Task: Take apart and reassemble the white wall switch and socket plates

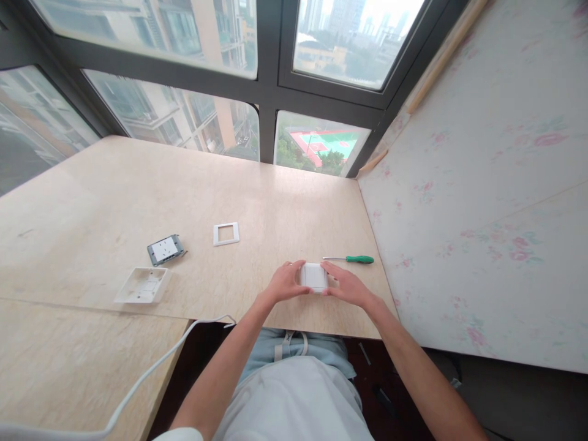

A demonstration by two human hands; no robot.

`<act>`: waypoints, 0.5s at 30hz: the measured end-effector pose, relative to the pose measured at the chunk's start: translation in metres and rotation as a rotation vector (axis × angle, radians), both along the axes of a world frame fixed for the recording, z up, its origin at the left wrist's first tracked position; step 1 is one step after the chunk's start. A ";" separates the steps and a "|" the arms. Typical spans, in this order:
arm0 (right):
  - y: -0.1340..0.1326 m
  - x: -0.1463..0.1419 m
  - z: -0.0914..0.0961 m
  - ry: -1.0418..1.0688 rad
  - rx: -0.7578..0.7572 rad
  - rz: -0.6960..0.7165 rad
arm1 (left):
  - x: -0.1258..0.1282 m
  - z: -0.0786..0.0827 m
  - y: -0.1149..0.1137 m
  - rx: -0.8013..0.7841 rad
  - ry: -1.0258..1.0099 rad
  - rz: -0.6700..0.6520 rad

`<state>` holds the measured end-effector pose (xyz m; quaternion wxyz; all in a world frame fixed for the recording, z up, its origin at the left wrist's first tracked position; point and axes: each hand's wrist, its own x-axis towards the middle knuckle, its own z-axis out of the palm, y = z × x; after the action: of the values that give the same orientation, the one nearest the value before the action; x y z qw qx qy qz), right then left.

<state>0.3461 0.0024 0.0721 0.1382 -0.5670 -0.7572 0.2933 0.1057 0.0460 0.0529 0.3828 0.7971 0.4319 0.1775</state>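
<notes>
A white square wall switch (314, 278) is held between my two hands, low over the ledge near its front edge. My left hand (288, 283) grips its left side, thumb at the near corner and fingers at the far one. On the right side, my right hand (343, 284) grips it the same way. Just beyond my right hand lies a green-handled screwdriver (360, 260), its shaft pointing left. A white rectangular frame (235, 233) lies flat to the left. Farther left are a socket module (165, 249) with a grey mounting frame and a white open back box (154, 286).
The pale ledge (285, 208) runs up to the dark window frame (266, 92). A floral-papered wall (482, 202) bounds the right side. A white cable (138, 383) crosses the lower left, over the gap beside the ledge's front edge.
</notes>
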 end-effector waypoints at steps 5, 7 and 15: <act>-0.005 0.003 -0.009 0.142 -0.004 0.003 | -0.002 -0.009 -0.002 -0.024 -0.051 0.009; -0.009 0.005 -0.015 0.248 -0.015 -0.012 | -0.003 -0.012 -0.003 -0.031 -0.080 0.007; -0.026 0.001 -0.038 0.513 -0.086 -0.169 | -0.007 -0.018 -0.005 -0.047 -0.125 -0.019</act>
<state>0.3475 -0.0233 0.0343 0.3252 -0.5409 -0.6342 0.4467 0.0991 0.0414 0.0349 0.4293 0.7793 0.4039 0.2129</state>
